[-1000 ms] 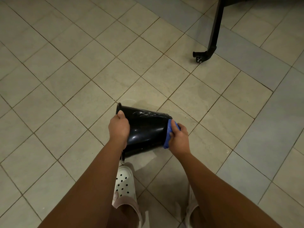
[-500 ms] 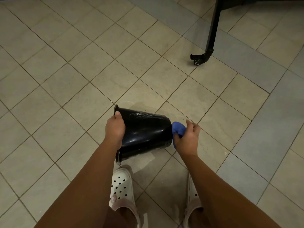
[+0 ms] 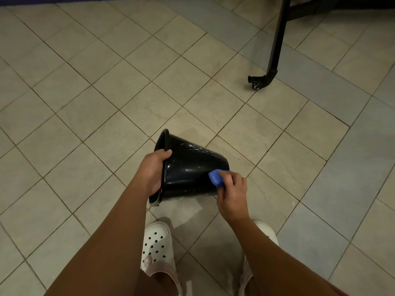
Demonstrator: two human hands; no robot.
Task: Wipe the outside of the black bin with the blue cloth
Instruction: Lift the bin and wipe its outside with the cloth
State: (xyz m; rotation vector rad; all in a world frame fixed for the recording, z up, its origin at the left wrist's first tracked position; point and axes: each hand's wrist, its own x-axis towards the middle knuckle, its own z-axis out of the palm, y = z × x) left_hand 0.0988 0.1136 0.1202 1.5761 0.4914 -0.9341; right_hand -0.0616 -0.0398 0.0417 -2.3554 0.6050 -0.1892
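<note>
The glossy black bin (image 3: 188, 167) is held on its side above the tiled floor, its open mouth facing left and its base to the right. My left hand (image 3: 152, 170) grips the rim, thumb over the outside edge and fingers inside. My right hand (image 3: 232, 190) holds the bunched blue cloth (image 3: 216, 177) and presses it against the bin's side wall near the base. Most of the cloth is hidden inside my fingers.
A black metal furniture leg with a caster wheel (image 3: 256, 84) stands at the upper right. My feet in white perforated clogs (image 3: 157, 246) are right below the bin. A pale wet patch (image 3: 188, 208) lies on the tiles under the bin.
My right hand moved the cloth from the bin's base end onto the side wall near the base. The bin's mouth has tilted further up and away.
</note>
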